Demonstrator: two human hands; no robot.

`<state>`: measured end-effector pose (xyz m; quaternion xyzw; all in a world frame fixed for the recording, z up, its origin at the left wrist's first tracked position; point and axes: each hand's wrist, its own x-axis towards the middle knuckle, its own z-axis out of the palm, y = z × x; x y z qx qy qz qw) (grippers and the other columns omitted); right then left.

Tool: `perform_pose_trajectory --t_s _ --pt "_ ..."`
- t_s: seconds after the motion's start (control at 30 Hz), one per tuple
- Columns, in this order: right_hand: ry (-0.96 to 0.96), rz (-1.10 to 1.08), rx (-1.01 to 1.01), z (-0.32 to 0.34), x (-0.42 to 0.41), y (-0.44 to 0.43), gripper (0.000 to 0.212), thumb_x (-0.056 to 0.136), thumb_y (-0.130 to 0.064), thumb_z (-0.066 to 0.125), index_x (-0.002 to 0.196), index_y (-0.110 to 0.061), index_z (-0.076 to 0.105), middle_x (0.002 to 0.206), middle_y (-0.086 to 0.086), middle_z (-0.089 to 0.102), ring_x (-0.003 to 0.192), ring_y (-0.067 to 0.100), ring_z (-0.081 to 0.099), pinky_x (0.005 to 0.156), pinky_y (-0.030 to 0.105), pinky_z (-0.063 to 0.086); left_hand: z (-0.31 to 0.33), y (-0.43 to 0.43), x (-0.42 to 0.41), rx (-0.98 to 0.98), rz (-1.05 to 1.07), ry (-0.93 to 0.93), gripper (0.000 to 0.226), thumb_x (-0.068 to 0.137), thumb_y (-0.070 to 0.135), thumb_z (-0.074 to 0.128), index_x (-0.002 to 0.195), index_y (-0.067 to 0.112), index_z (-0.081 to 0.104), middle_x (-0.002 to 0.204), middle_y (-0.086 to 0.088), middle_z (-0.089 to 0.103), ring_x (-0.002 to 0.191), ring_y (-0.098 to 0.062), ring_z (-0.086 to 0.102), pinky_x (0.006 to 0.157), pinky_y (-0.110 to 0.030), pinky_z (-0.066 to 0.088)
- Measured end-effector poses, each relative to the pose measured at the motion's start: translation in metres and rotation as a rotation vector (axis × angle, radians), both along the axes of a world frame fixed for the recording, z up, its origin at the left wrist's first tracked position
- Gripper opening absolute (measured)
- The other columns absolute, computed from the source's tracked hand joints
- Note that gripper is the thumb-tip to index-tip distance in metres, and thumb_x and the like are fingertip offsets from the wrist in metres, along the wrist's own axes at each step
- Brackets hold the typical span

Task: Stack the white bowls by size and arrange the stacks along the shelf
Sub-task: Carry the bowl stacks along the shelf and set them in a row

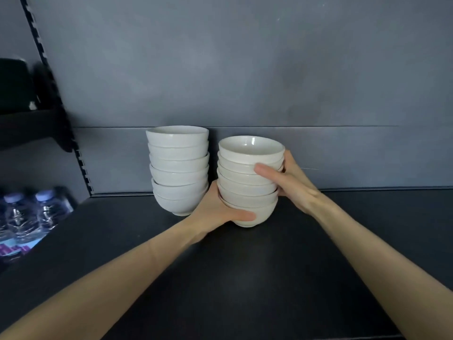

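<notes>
Far on the left, some water bottles (pixel 27 217) with pale caps are standing low down, wrapped in clear plastic. A dark rail (pixel 84 168) full of little slots is running up the wall beside them.

Next, a tall stack of white bowls (pixel 179 170) is sitting on the black shelf (pixel 245 278), right up near the grey back wall (pixel 245 69). No hand is touching it.

The left hand (pixel 220 209) is reaching in between the two stacks. It is gripping the bottom bowl of the second stack of white bowls (pixel 245 187), with its thumb lying across the front and its fingers going round behind.

This second stack is standing just beside the first one, a little nearer to the person. The two stacks are very close, but I cannot tell if they are touching. Its base is down at the shelf, and I cannot tell if it is resting there or is lifted a tiny bit.

The right hand (pixel 291 182) is holding the same stack higher up on its right side. Its thumb is pressing on the front of the upper bowls, and its fingers are curling round the back.
</notes>
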<state>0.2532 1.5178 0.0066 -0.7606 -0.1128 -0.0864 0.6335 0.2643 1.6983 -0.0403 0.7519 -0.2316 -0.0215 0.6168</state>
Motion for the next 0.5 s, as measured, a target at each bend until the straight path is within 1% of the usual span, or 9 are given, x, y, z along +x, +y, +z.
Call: perform_pose_trajectory --t_s 0.07,0.13,0.2,0.33,0.4,0.5 --pt "-0.007 -0.015 -0.006 -0.001 0.002 0.001 0.084 0.064 -0.045 0.073 0.136 -0.027 0.035 0.122 -0.013 0.056 0.106 -0.001 0.057 0.075 0.019 0.049 -0.001 0.001 0.004 -0.022 -0.028 0.007 0.07 0.062 -0.006 0.084 0.114 0.034 0.056 0.111 0.015 0.07 0.104 0.001 0.064 0.081 -0.016 0.053" --pt "-0.003 -0.018 -0.003 0.0 0.005 0.002 0.083 0.064 -0.044 0.074 0.135 -0.028 0.035 0.123 -0.012 0.056 0.107 0.0 0.057 0.079 0.021 0.05 -0.002 0.002 0.007 -0.04 -0.04 0.011 0.073 0.063 -0.005 0.084 0.116 0.035 0.055 0.115 0.014 0.069 0.106 0.001 0.063 0.084 -0.018 0.054" --pt "-0.003 -0.012 -0.006 0.0 0.007 0.002 0.082 0.064 -0.044 0.074 0.135 -0.028 0.035 0.124 -0.012 0.056 0.109 0.001 0.057 0.082 0.023 0.051 -0.003 0.002 0.009 -0.043 -0.041 0.007 0.075 0.062 -0.005 0.084 0.117 0.037 0.053 0.114 0.017 0.068 0.107 0.002 0.062 0.083 -0.016 0.053" --pt "-0.013 0.003 -0.022 -0.002 0.012 0.002 0.083 0.064 -0.042 0.074 0.135 -0.028 0.034 0.125 -0.012 0.055 0.108 -0.001 0.057 0.078 0.018 0.05 -0.006 0.001 0.014 -0.046 -0.052 -0.024 0.078 0.063 -0.009 0.083 0.118 0.037 0.052 0.116 0.019 0.068 0.11 0.002 0.061 0.083 -0.015 0.051" --pt "-0.017 0.014 -0.035 -0.003 0.015 0.001 0.085 0.064 -0.041 0.075 0.137 -0.027 0.033 0.124 -0.012 0.056 0.109 0.0 0.057 0.081 0.02 0.05 -0.005 0.0 0.015 -0.048 -0.06 -0.045 0.08 0.064 -0.01 0.082 0.119 0.038 0.051 0.117 0.02 0.066 0.112 0.002 0.06 0.084 -0.014 0.05" --pt "-0.02 0.015 -0.042 -0.004 0.02 -0.001 0.09 0.063 -0.043 0.076 0.139 -0.028 0.031 0.124 -0.013 0.055 0.111 0.002 0.056 0.088 0.026 0.051 -0.006 0.0 0.016 -0.031 -0.037 -0.068 0.079 0.064 -0.007 0.083 0.118 0.039 0.048 0.112 0.029 0.065 0.109 0.009 0.059 0.081 -0.008 0.048"
